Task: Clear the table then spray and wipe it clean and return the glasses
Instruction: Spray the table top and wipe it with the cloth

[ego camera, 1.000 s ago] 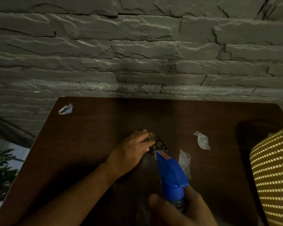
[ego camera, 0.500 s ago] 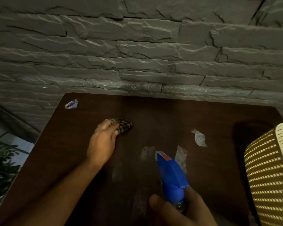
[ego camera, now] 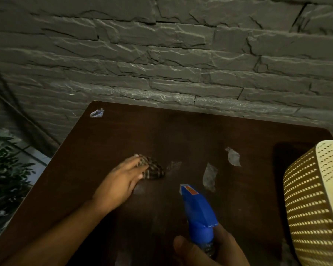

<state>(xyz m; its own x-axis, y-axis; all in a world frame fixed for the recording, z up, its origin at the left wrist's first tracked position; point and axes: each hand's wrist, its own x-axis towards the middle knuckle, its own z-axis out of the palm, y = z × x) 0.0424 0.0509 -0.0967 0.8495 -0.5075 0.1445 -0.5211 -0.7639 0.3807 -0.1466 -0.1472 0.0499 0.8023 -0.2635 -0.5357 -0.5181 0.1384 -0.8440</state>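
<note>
A dark brown table stands against a grey stone wall. My left hand presses a small checked cloth flat on the middle of the tabletop. My right hand grips a spray bottle with a blue trigger head at the near edge, nozzle pointing away toward the wall. Pale wet smears shine on the wood right of the cloth. No glasses are in view.
A cream perforated plastic basket stands on the table's right side. A small crumpled clear wrapper lies at the far left corner. A leafy plant grows below the table's left edge.
My left hand swept the cloth from the table's centre out to the left, then came back rightward toward the middle. The spray bottle has stayed in place.
</note>
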